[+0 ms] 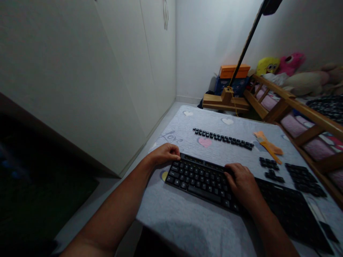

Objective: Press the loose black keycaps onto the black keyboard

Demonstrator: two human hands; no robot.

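A black keyboard (201, 178) lies on the cloth-covered table, keycaps filling its left part. Bare slots show along its back strip, and its right part (291, 207) looks dark and without caps. At the back left corner my left hand (169, 152) is closed, thumb and fingers pinching the edge. My right hand (241, 178) rests over the middle, its fingers curled at the back edge; their tips are partly hidden. Behind the keyboard, loose black keycaps (222, 138) stand in two rows. More keycaps (269, 163) sit in small groups to the right.
An orange cloth-like item (268, 144) lies at the table's back right. Large dark keycap blocks (305, 180) are near the right edge. A wooden bed rail (294, 103) borders the right side, a white wardrobe (120, 71) the left. A wooden stand (226, 100) is beyond the table.
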